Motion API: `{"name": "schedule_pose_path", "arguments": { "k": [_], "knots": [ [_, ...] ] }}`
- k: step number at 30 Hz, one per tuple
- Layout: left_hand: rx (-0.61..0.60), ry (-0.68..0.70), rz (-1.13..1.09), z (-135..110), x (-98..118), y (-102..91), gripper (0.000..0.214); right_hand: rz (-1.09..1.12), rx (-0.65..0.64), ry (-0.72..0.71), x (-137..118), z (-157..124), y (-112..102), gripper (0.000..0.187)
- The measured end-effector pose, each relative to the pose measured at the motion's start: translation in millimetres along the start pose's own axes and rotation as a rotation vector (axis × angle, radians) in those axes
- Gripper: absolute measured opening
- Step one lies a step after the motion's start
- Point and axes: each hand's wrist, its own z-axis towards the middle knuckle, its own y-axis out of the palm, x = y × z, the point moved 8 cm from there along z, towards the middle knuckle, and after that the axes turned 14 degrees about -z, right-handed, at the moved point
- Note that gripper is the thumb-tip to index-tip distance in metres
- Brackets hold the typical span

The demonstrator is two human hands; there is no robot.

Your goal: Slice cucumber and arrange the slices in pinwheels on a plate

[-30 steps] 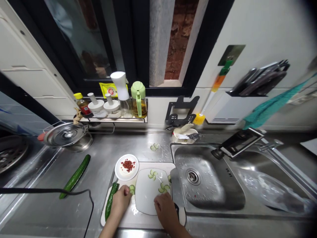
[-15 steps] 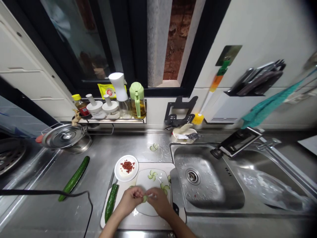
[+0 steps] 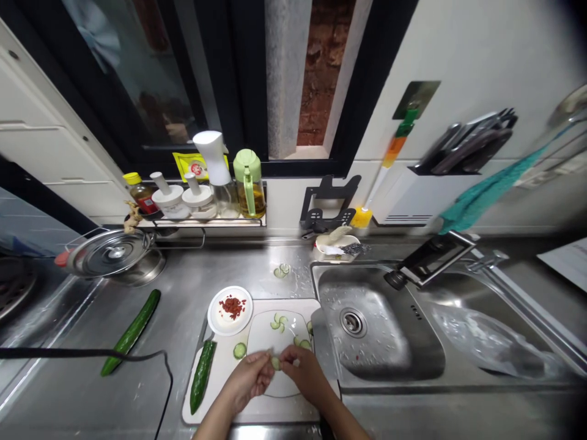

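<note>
One cucumber slice (image 3: pixel 276 363) sits between left grip (image 3: pixel 250 375) and right grip (image 3: pixel 303 371); plate (image 3: pixel 260 330) beneath.

Plate (image 3: pixel 261 333) on board (image 3: pixel 220 370), sink (image 3: pixel 389 360) right

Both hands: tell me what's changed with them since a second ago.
The left hand has moved rightward from the left side of the plate, in over it, to meet the right hand. A cucumber slice is now held between their fingertips. The plate, the dish of red pieces, the cucumber on the board and the cucumber on the counter stayed put.
</note>
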Motion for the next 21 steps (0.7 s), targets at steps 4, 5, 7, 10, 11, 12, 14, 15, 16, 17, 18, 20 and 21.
{"name": "schedule_pose_path", "arguments": {
  "k": [4,5,7,10,11,12,14,15,16,17,18,20,21],
  "knots": [
    [0.021,-0.033,-0.01,0.5,-3.5,5.7,0.052,0.007,0.012,0.008,4.1,-4.3,-2.9,0.008],
    [0.02,-0.024,-0.004,1.0,-2.3,7.2,0.051,0.008,0.014,0.014,6.3,-5.3,-2.9,0.009],
    [0.022,0.008,0.011,2.7,1.0,8.8,0.049,0.01,0.018,0.035,12.4,-6.8,-1.5,0.009],
    [0.023,0.057,0.038,5.7,6.2,8.9,0.048,0.017,0.034,0.083,23.8,-9.0,2.5,0.006],
    [0.019,0.071,0.049,6.6,7.5,8.9,0.049,0.02,0.044,0.099,27.4,-9.9,3.8,0.005],
    [0.012,0.082,0.063,7.5,8.5,9.1,0.051,0.021,0.057,0.113,30.5,-11.0,4.9,0.005],
    [0.0,0.101,0.106,9.5,9.3,9.1,0.051,0.012,0.081,0.133,35.1,-13.7,6.5,0.008],
    [-0.004,0.117,0.139,10.7,9.9,9.0,0.048,0.001,0.088,0.137,36.5,-15.2,7.4,0.009],
    [-0.004,0.143,0.179,11.8,11.2,8.7,0.044,-0.015,0.091,0.139,37.4,-16.9,8.4,0.009],
    [-0.002,0.181,0.227,12.7,13.2,8.4,0.039,-0.035,0.089,0.138,38.0,-18.6,9.6,0.01],
    [0.0,0.227,0.283,13.3,15.9,8.6,0.033,-0.058,0.086,0.136,38.3,-20.3,10.8,0.01],
    [0.002,0.331,0.421,12.8,22.4,10.5,0.021,-0.113,0.08,0.13,38.4,-23.8,13.4,0.011],
    [0.003,0.377,0.5,11.8,25.3,12.4,0.016,-0.143,0.077,0.125,38.3,-25.5,15.0,0.012]
  ]
}}
